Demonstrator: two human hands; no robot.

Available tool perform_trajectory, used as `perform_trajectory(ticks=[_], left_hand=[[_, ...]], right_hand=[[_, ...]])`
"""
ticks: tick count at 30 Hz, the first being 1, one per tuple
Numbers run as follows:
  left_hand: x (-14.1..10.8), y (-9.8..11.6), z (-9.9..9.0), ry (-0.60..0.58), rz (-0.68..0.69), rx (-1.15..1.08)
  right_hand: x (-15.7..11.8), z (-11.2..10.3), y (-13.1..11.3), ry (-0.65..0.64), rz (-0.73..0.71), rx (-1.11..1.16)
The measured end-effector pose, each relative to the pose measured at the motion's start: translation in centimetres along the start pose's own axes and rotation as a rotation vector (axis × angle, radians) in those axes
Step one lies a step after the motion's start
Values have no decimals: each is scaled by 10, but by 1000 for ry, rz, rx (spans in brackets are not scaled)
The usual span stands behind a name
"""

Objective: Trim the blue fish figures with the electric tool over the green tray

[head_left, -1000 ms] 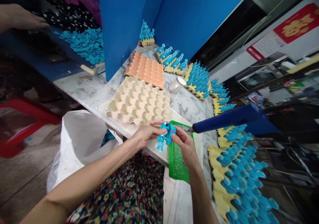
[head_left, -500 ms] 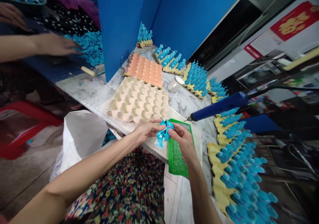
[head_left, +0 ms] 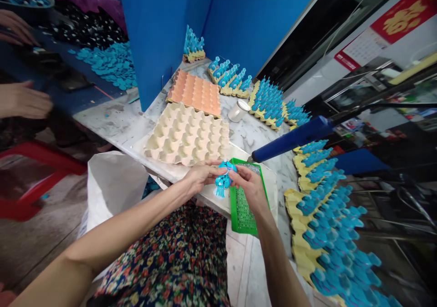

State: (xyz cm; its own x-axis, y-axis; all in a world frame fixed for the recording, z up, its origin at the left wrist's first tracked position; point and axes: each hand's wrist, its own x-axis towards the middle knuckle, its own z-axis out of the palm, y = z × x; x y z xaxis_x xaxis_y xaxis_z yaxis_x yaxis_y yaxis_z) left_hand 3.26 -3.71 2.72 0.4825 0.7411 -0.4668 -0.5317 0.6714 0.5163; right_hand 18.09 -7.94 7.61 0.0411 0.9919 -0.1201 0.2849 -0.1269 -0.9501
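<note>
Between my two hands is a small blue plastic figure [head_left: 222, 179], its lower end hanging down in several thin strands. My left hand [head_left: 202, 176] grips it from the left, fingers closed on its upper part. From the right, my right hand [head_left: 248, 182] pinches its other side, thumb against the front. Just under and beside my right hand lies a green tray [head_left: 239, 211] with a perforated plate and small metal pieces at its far end. The tip of a blue electric screwdriver [head_left: 293, 138], hanging from the right, points down near that end.
A beige egg tray [head_left: 187, 136] and an orange one [head_left: 194, 91] lie ahead. Yellow egg trays [head_left: 302, 248] full of blue figures line the right and back. A white cup [head_left: 238, 110] stands between. At left are a white sack [head_left: 114, 184] and a co-worker's hand [head_left: 25, 100].
My hands still hold the blue figure, which has turned slightly. The view has shifted a little. The co-worker's near hand has drawn back left from the pile of blue pieces.
</note>
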Motion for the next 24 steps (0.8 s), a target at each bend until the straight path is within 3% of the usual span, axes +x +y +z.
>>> perform_trajectory(ticks=[13,24], left_hand=[[-9,2,16,61,19,-54],[-14,4,20,39,173,58]], right_hand=[[-2,3,6,89,-41,45],[-1,8,12,106,-170,120]])
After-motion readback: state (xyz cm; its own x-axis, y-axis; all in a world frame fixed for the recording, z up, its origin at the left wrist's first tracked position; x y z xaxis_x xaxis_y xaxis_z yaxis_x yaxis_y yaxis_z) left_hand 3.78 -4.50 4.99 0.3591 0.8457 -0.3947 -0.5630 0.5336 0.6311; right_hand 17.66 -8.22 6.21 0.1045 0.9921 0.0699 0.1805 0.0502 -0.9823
